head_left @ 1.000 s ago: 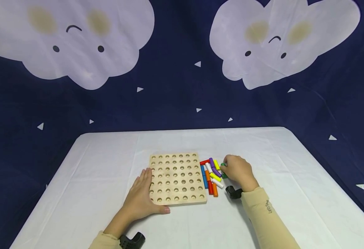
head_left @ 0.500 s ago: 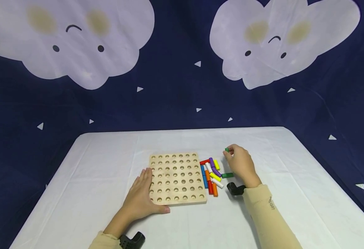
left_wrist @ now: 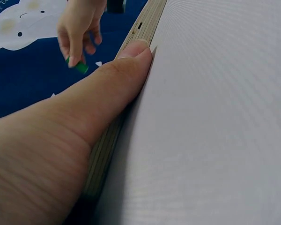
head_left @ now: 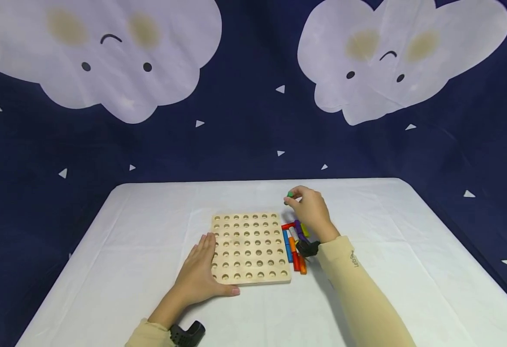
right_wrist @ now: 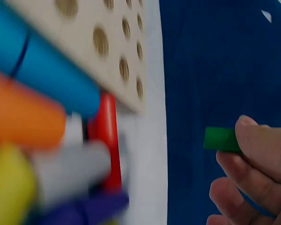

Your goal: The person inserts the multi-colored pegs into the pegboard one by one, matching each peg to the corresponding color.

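A square wooden pegboard (head_left: 248, 246) full of round holes lies on the white table (head_left: 149, 231). My left hand (head_left: 201, 274) rests flat against its left edge with the thumb along the front side (left_wrist: 131, 61). My right hand (head_left: 307, 208) is lifted above the board's far right corner and pinches a short green peg (head_left: 290, 194) (right_wrist: 220, 139) (left_wrist: 77, 65) between thumb and fingertips. A heap of coloured pegs (head_left: 295, 246) lies just right of the board, partly hidden by my right wrist.
The heap holds red (right_wrist: 105, 136), blue (right_wrist: 51, 79), orange (right_wrist: 18, 117), yellow and purple pegs. A dark blue cloth with white clouds (head_left: 106, 58) hangs behind the table. A black wrist mount (head_left: 188, 333) shows at the lower edge.
My right hand has picked a green peg out of the heap, lifted it and carried it left and away towards the board's far right corner. The left hand has stayed put.
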Motion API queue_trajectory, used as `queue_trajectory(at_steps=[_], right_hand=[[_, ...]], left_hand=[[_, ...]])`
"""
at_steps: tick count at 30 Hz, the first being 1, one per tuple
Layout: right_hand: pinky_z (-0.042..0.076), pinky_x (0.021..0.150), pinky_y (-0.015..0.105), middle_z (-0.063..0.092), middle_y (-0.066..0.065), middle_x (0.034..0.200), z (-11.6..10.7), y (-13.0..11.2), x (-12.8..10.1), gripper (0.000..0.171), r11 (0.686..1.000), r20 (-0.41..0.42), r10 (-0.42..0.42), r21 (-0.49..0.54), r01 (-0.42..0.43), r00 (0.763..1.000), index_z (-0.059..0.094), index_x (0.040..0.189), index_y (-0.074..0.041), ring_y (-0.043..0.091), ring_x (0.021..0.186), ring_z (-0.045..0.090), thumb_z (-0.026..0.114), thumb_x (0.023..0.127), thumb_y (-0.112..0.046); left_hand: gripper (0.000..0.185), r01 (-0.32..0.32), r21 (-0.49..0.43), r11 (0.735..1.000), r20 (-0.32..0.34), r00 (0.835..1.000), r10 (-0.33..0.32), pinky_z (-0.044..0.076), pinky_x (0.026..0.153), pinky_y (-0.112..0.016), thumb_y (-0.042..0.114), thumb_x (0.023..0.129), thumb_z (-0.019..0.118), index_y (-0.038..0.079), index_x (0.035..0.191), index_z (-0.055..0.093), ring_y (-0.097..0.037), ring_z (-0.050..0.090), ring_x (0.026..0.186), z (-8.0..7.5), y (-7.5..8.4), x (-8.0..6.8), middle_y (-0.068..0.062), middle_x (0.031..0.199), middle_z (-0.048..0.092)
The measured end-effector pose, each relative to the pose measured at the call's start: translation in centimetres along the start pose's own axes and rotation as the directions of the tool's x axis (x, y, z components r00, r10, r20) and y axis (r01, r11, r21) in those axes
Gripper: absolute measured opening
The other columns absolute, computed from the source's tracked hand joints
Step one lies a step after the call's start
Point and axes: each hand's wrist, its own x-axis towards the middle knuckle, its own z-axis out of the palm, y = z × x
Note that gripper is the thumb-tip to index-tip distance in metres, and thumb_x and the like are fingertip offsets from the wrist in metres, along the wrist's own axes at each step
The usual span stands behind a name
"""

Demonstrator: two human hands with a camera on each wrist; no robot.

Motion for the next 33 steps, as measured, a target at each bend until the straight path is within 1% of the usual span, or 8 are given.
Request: queue_trajectory(at_steps=[5,9,13,17,21,28,31,33], right_hand=[[0.05,0.057,0.028,0.073,0.003,0.099,1.9,-1.4,0.4,0.018,0.998,0.085,-0.062,0.027,0.06,0.994,0.071,0.101,-0.015,0.015,0.07,0.062,0.071,0.093,-0.031],[0.049,0.055,0.027,0.073,0.003,0.102,3.0,-1.9,0.4,0.018,0.995,0.129,-0.103,0.013,0.102,0.986,0.072,0.103,-0.015,0.013,0.066,0.06,0.072,0.092,-0.03],[0.049,0.057,0.027,0.073,0.003,0.101,3.6,-2.2,0.4,0.017,0.993,0.157,-0.113,0.001,0.114,0.981,0.073,0.102,-0.016,0.012,0.066,0.059,0.073,0.091,-0.03],[0.049,0.057,0.028,0.072,0.002,0.098,3.9,-2.3,0.4,0.018,0.994,0.182,-0.104,0.005,0.105,0.978,0.074,0.102,-0.016,0.014,0.064,0.058,0.074,0.09,-0.029],[0.049,0.061,0.029,0.072,0.001,0.096,4.1,-2.2,0.3,0.018,0.996,0.198,-0.081,-0.012,0.085,0.977,0.075,0.102,-0.016,0.014,0.068,0.059,0.075,0.089,-0.029],[0.053,0.075,0.034,0.073,0.0,0.095,4.3,-2.1,0.2,0.018,0.996,0.217,-0.079,-0.014,0.084,0.973,0.076,0.099,-0.015,0.016,0.083,0.064,0.078,0.086,-0.028],[0.054,0.078,0.035,0.074,0.002,0.1,4.1,-1.9,0.2,0.026,0.996,0.23,-0.084,-0.005,0.088,0.97,0.076,0.105,-0.014,0.016,0.085,0.065,0.078,0.086,-0.03],[0.055,0.077,0.035,0.074,0.004,0.104,3.7,-1.4,0.3,0.031,0.997,0.239,-0.08,0.03,0.075,0.968,0.074,0.111,-0.012,0.017,0.085,0.065,0.077,0.087,-0.031]], left_hand=[[0.156,-0.002,0.0,1.0,-0.007,1.0,0.002,0.006,0.127,-0.052,0.081,0.05,0.079,-0.004,0.157,0.003,-0.032,0.002,0.155,0.1,0.1,0.0,-0.017,0.166,0.0],[0.156,-0.002,0.003,1.0,-0.016,1.0,0.002,0.007,0.127,-0.052,0.081,0.049,0.079,-0.004,0.157,0.004,-0.033,0.003,0.155,0.1,0.0,0.1,-0.018,0.166,0.002],[0.157,-0.005,0.015,1.0,-0.014,1.0,0.005,0.008,0.127,-0.051,0.083,0.049,0.078,-0.004,0.157,0.004,-0.032,0.002,0.156,0.1,-0.1,0.2,-0.018,0.166,0.002],[0.157,-0.007,0.027,1.0,-0.007,1.0,0.008,0.007,0.127,-0.051,0.084,0.049,0.076,-0.003,0.157,0.003,-0.031,0.0,0.156,0.1,-0.1,0.2,-0.017,0.166,0.001],[0.157,-0.006,0.03,1.0,-0.001,1.0,0.006,0.007,0.127,-0.051,0.084,0.049,0.077,-0.003,0.157,0.003,-0.031,0.0,0.156,0.1,-0.1,0.2,-0.017,0.166,0.0],[0.156,-0.007,0.034,0.999,0.001,1.0,0.007,0.007,0.127,-0.051,0.084,0.049,0.077,-0.003,0.157,0.004,-0.03,0.0,0.156,0.0,0.1,0.2,-0.017,0.166,0.001],[0.156,-0.004,0.025,1.0,0.001,1.0,0.004,0.007,0.127,-0.051,0.082,0.05,0.078,-0.003,0.157,0.005,-0.031,0.0,0.156,0.0,0.1,0.2,-0.017,0.166,0.002],[0.155,-0.003,0.023,1.0,0.002,1.0,0.003,0.007,0.127,-0.051,0.082,0.05,0.078,-0.004,0.157,0.005,-0.032,0.001,0.156,0.0,0.0,0.2,-0.017,0.166,0.002]])
